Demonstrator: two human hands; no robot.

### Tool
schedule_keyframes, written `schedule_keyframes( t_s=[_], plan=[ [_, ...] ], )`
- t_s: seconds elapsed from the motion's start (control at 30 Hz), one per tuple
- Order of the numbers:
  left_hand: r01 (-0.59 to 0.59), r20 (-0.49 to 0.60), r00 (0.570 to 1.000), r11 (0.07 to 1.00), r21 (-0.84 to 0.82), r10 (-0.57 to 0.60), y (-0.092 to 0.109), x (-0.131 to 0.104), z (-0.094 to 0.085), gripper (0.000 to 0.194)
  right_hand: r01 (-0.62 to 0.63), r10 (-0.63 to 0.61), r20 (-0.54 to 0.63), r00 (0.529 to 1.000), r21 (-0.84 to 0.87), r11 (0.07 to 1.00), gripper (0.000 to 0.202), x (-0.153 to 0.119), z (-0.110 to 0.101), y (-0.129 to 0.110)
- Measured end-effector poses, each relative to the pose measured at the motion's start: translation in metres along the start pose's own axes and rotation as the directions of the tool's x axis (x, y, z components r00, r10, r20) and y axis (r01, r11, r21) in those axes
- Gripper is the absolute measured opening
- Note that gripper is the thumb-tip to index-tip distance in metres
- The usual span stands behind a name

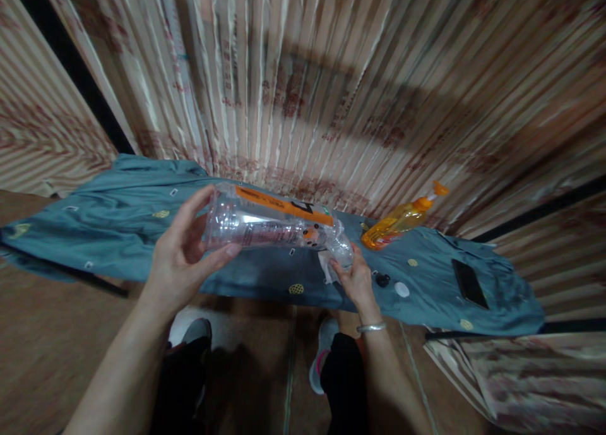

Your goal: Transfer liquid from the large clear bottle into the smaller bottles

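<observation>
Two hands (184, 252) gripping clear bottle (269, 223), partly blocking cloth (118, 233), orange pump bottle (395, 223) nearby.

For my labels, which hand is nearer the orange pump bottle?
Right. The right hand is just left and on the near side of the orange pump bottle; the left hand is farther left, holding the clear plastic bottle.

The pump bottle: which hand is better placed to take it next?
Probably the right hand: it is nearer the pump bottle, at the neck of the clear bottle, whose base the left hand holds.
</observation>
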State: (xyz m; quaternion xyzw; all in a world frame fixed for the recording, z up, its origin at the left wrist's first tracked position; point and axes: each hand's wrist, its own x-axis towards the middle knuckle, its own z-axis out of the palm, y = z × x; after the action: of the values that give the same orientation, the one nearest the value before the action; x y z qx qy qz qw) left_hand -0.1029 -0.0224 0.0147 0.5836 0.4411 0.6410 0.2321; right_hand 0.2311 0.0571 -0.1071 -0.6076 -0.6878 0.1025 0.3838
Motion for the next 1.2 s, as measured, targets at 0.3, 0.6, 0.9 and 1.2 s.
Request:
schedule_keyframes(
  t_s=[0.3, 0.6, 0.9, 1.2],
  plan=[
    [0.006, -0.003, 1.0, 1.0, -0.005, -0.006, 0.0016, -0.0005, 0.0007, 0.082, -0.003, 0.003, -0.004, 1.0, -0.023, 1.0, 0.063, 0.0003, 0.0007, 0.0],
    [0.015, 0.0, 1.0, 1.0, 0.008, -0.015, -0.0008, -0.0002, -0.0016, 0.082, 0.025, -0.025, 0.0, 1.0, -0.016, 1.0, 0.064, -0.0002, 0.0013, 0.001],
    [0.045, -0.031, 0.998, 0.999, -0.018, -0.046, -0.0012, -0.0002, -0.001, 0.081, 0.009, -0.009, 0.028, 1.0, -0.005, 1.0, 0.066, -0.0006, -0.0005, -0.0015],
    [0.054, -0.053, 0.997, 0.998, -0.034, -0.056, -0.0001, 0.0008, -0.0001, 0.083, -0.011, 0.011, 0.024, 1.0, 0.004, 1.0, 0.065, -0.0005, -0.0004, -0.0037]
  ],
)
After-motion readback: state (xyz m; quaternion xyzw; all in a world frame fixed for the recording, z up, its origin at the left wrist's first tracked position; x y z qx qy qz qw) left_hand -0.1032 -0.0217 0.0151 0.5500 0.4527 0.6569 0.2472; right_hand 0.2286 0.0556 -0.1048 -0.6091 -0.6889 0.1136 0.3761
